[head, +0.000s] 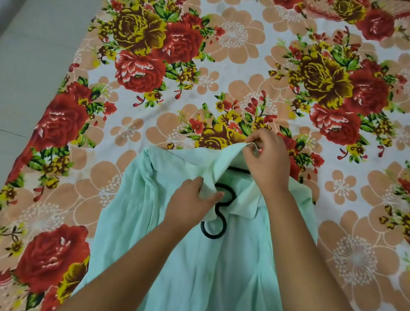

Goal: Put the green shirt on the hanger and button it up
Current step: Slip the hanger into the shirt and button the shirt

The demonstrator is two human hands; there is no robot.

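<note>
Your shirt [203, 290] lies on the bed [241, 61], spread across the floral sheet with its collar end away from you. The black hanger [212, 235] sits at the neck opening. Its hook curls over the shirt front and the rest is mostly under cloth. Your left grip [190, 203] pinches a fold of collar cloth just beside the hook. Your right grip [265, 160] is closed on the raised edge of that same strip, farther up. Both arms cross the shirt. Pale floor [9, 68] runs along the bed's left side.
</note>
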